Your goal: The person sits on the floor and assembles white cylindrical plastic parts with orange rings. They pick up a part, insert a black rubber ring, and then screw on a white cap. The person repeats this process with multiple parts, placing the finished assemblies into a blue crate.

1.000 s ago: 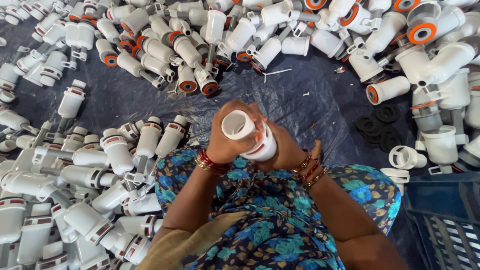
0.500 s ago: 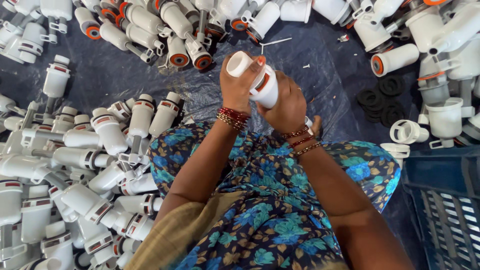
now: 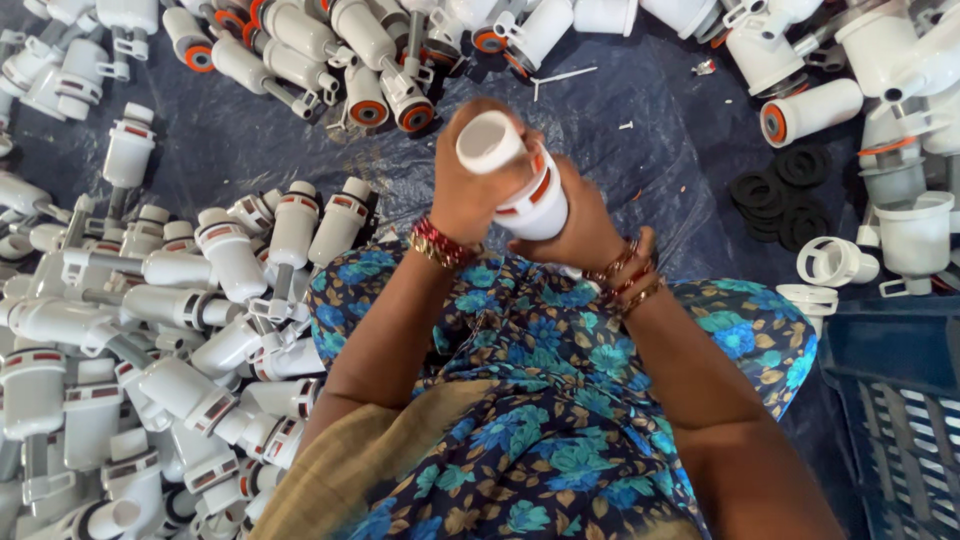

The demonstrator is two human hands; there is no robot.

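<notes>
Both hands, left hand (image 3: 470, 195) and right hand (image 3: 575, 225), grip one white plastic valve (image 3: 515, 175), with black rubber rings (image 3: 785, 195) lying to their right.

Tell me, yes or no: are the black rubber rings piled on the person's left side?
No. The black rubber rings lie on the dark sheet to the person's right, beyond the right hand.
</notes>
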